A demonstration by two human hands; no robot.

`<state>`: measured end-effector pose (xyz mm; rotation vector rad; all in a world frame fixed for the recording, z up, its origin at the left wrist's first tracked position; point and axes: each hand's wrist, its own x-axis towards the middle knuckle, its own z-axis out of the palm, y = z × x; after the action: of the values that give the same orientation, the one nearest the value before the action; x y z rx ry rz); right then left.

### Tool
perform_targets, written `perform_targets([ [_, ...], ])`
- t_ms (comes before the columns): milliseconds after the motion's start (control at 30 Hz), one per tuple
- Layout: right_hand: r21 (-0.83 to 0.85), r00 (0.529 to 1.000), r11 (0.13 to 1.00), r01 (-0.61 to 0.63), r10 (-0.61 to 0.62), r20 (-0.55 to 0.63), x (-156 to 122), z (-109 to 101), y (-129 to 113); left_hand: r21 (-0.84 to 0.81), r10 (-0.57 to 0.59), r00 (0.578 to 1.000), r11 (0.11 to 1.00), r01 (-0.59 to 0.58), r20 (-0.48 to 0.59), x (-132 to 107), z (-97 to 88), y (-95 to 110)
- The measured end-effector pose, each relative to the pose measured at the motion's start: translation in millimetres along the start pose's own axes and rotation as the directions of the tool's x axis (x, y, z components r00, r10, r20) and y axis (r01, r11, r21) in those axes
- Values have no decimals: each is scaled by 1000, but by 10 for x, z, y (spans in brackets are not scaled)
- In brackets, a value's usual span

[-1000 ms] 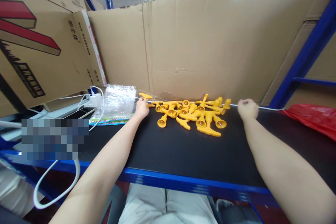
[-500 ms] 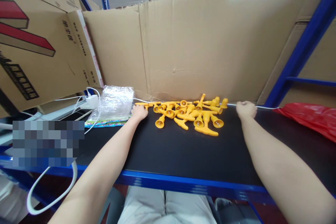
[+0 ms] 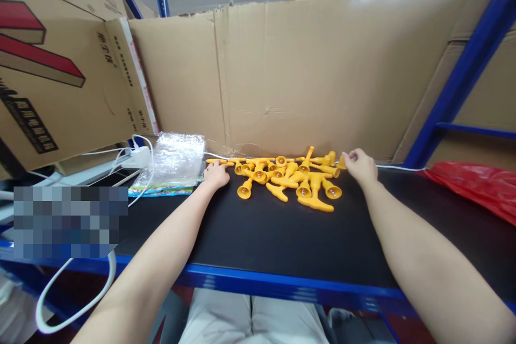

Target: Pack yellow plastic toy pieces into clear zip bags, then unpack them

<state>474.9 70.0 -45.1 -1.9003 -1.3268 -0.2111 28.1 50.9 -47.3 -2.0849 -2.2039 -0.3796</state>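
A heap of several yellow plastic parts point(image 3: 296, 178), horn-shaped with handles, lies on the black shelf top point(image 3: 282, 236) against the cardboard wall. My left hand point(image 3: 215, 174) rests at the heap's left end, fingers lying over one yellow piece near a thin white cable. My right hand point(image 3: 358, 165) is at the heap's right end, fingers curled in a pinch at a yellow part there and at the white cable point(image 3: 397, 167) that runs along the wall. What the pinch holds I cannot make out.
A bubble-wrap packet point(image 3: 177, 158) lies left of the heap, with a white charger and cords point(image 3: 135, 157) beside it. Cardboard boxes point(image 3: 60, 75) stand at left, a cardboard sheet point(image 3: 306, 75) behind. A red plastic bag point(image 3: 479, 185) lies at right. A blue shelf edge point(image 3: 282, 282) runs along the front.
My right hand has slid left along the cable to the heap's right end. My left hand lowered the yellow piece it held up and now lies over it.
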Motion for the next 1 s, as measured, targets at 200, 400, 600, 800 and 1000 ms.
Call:
perform_targets([
  [200, 139, 956, 981, 137, -167, 240, 181, 203, -35, 21, -30, 1000, 999, 30, 8, -33, -44, 49],
  [400, 222, 925, 975, 18, -100, 365, 234, 262, -95, 38, -24, 1000, 999, 23, 7, -45, -61, 73],
  [600, -56, 918, 998, 2, 20, 396, 233, 158, -182, 33, -13, 1000, 999, 13, -2, -35, -57, 67],
  [800, -279, 925, 945, -169, 250, 285, 226, 6, -70, 36, -17, 1000, 999, 16, 17, -50, -73, 74],
  [1000, -262, 918, 930, -259, 321, 231, 116, -33, 75, 34, -16, 1000, 999, 15, 16, -46, -60, 66],
])
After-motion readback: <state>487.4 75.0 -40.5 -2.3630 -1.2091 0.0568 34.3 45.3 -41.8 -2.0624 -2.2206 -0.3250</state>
